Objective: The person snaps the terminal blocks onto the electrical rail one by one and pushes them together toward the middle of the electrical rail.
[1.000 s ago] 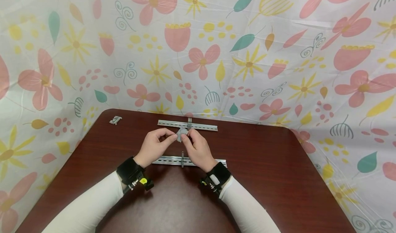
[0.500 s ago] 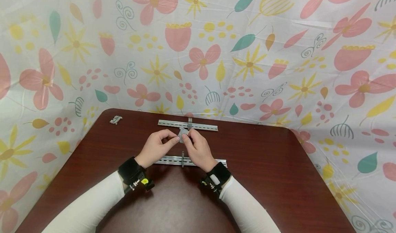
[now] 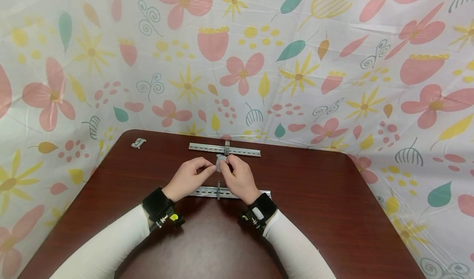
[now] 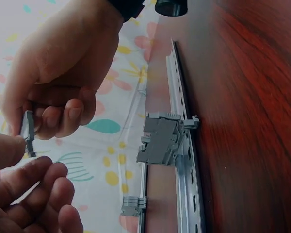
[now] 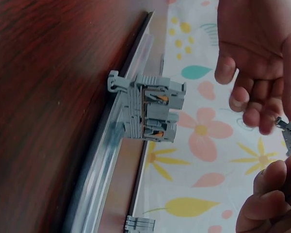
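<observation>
A thin grey terminal block (image 3: 220,163) is up in the air between both hands. My right hand (image 3: 238,176) pinches it between thumb and forefinger from the right. My left hand (image 3: 189,177) has thumb and forefinger at its lower left edge; in the left wrist view that thumb overlaps the block's lower end. Below the hands, a similar terminal block (image 4: 160,138) stands across the near slotted metal rail (image 3: 205,191). The right wrist view shows orange bits inside that mounted terminal block (image 5: 157,109).
Behind the hands lies a second slotted rail (image 3: 244,152), with several grey blocks (image 3: 227,147) side by side on it. A small group of loose grey parts (image 3: 138,143) sits at the table's back left corner. A flowered curtain (image 3: 296,65) hangs behind the dark red table (image 3: 307,205).
The held terminal block has turned more upright and shifted slightly right. My left hand has moved a little right with it; the right hand has barely moved.
</observation>
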Available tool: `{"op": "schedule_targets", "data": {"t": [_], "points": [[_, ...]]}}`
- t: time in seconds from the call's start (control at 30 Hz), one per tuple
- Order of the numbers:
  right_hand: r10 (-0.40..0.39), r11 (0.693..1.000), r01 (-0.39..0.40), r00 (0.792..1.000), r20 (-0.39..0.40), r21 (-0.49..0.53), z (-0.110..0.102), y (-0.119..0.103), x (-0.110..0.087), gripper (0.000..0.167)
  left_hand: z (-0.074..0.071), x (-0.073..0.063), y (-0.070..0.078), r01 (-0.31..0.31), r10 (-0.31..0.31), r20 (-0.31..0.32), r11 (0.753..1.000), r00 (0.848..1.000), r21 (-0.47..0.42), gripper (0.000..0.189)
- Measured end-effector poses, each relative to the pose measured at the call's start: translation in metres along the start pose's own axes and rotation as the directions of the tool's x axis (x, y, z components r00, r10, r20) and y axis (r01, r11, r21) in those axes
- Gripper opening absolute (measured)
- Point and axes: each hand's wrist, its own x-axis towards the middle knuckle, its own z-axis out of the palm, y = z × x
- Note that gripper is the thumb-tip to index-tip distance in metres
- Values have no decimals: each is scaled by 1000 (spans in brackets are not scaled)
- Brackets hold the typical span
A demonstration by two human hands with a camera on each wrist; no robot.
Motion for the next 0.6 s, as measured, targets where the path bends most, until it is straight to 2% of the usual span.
{"op": "schedule_targets", "data": {"t": [0.2, 0.37, 0.6], "points": [[71, 997, -70, 997, 35, -32, -4, 2, 0, 33, 1, 1, -3, 33, -33, 3, 998, 999, 60, 17], [114, 990, -108, 991, 70, -85, -5, 6, 1, 37, 2, 1, -5, 42, -50, 69, 993, 996, 114, 16], [140, 985, -127, 984, 106, -120, -6, 9, 3, 40, 2, 0, -6, 16, -42, 163, 988, 986, 156, 11]]}}
